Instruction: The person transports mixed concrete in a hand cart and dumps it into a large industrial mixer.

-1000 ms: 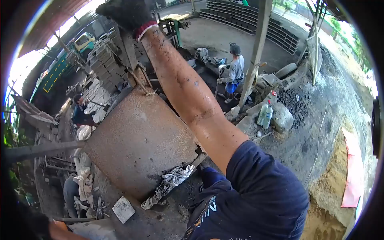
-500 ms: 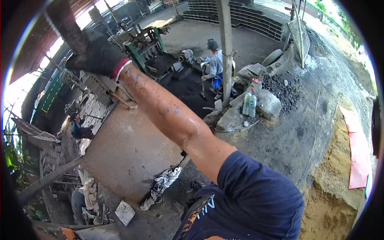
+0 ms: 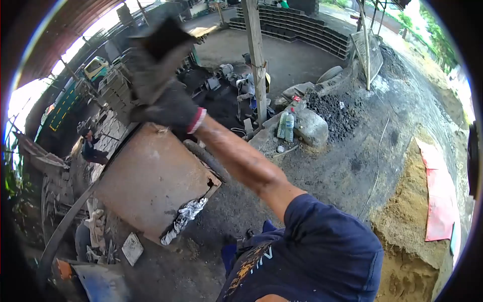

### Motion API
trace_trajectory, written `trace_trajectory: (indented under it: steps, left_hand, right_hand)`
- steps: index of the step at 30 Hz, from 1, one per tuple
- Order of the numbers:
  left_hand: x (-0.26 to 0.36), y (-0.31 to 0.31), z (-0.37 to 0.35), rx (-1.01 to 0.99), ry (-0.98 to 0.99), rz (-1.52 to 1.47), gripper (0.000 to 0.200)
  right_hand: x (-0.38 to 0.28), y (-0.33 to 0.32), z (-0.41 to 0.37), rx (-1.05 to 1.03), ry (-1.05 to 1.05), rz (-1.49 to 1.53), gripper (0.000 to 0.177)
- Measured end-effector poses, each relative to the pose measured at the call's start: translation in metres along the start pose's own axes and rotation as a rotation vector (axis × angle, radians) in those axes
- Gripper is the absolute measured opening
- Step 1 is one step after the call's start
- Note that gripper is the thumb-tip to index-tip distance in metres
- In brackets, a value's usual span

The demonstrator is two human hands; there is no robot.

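My right arm reaches across to the upper left, with a dark work glove with a red-and-white cuff on my right hand (image 3: pixel 168 104). The gloved fingers are closed around a dark grey block (image 3: pixel 166 43) raised in the air; motion blurs it and its exact shape is hard to make out. Below and left of the hand is a large rusty metal sheet (image 3: pixel 151 176), with a crumpled silvery-white sheet (image 3: pixel 183 220) at its near edge. Just behind the hand rises a stack of grey blocks (image 3: pixel 114 95). My left hand is out of view.
A wooden post (image 3: pixel 255 60) stands ahead, partly hiding a person (image 3: pixel 246 88) at a dark heap. Another person (image 3: pixel 92 148) is at the left. Bottles (image 3: pixel 288 126) stand by a boulder (image 3: pixel 313 128). A sand pile (image 3: pixel 397 221) lies right; block rows (image 3: pixel 302 32) line the back.
My right hand and the block have swung right and slightly down. The view has shifted, so the post, bottles and sand pile appear further left. The person beyond the post is now more hidden.
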State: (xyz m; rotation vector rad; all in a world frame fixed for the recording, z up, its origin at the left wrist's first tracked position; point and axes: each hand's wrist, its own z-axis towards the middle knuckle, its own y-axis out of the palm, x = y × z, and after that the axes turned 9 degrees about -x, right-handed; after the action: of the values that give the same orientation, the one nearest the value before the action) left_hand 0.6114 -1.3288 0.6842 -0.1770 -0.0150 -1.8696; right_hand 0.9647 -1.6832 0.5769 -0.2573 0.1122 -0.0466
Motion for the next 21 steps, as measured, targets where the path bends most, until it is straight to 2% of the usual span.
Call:
trace_trajectory:
  steps: [1,3,4,5,7,8,10,12,13,14,17,19,21]
  left_hand:
    - [-0.008,-0.013,-0.004,-0.056,0.229,0.548,0.039]
    - [-0.025,-0.037,-0.01,-0.04,0.261,0.676,0.037]
    - [-0.031,-0.046,-0.015,-0.039,0.256,0.704,0.036]
    - [-0.035,-0.055,-0.023,-0.043,0.255,0.73,0.035]
    - [-0.038,-0.075,-0.032,-0.045,0.251,0.777,0.034]
    - [-0.042,-0.084,-0.033,-0.047,0.255,0.808,0.033]
    - [-0.045,-0.097,-0.044,-0.055,0.258,0.831,0.032]
    - [-0.042,-0.108,-0.066,-0.073,0.259,0.848,0.03]
    - [-0.015,-0.112,-0.076,-0.101,0.274,0.959,0.029]
    - [0.012,-0.117,-0.087,-0.128,0.293,1.068,0.029]
    - [0.034,-0.154,-0.134,-0.167,0.243,0.981,0.03]
    - [0.059,-0.177,-0.179,-0.245,0.178,0.894,0.032]
    - [0.09,-0.202,-0.228,-0.354,0.079,0.807,0.033]
  right_hand:
    - [-0.012,-0.015,-0.008,-0.031,0.109,0.101,0.043]
    - [-0.048,-0.047,-0.013,0.092,0.096,0.38,0.041]
    - [-0.072,-0.064,-0.002,0.082,0.092,0.389,0.041]
    - [-0.097,-0.079,0.011,0.213,0.039,0.59,0.034]
    - [-0.122,-0.098,0.016,0.363,-0.017,0.785,0.031]
    - [-0.119,-0.103,0.015,0.338,-0.009,0.789,0.031]
    - [-0.133,-0.112,0.006,0.32,0.017,0.778,0.034]
    - [-0.151,-0.127,-0.012,0.301,0.001,0.557,0.038]
    - [-0.164,-0.136,-0.022,0.294,-0.003,0.479,0.04]
    - [-0.182,-0.142,-0.037,0.291,0.021,0.228,0.037]
    - [-0.237,-0.154,-0.094,0.257,0.087,-0.09,0.03]
    - [-0.27,-0.166,-0.138,0.156,0.185,-0.187,0.022]
    - [-0.307,-0.182,-0.18,0.104,0.353,0.049,0.019]
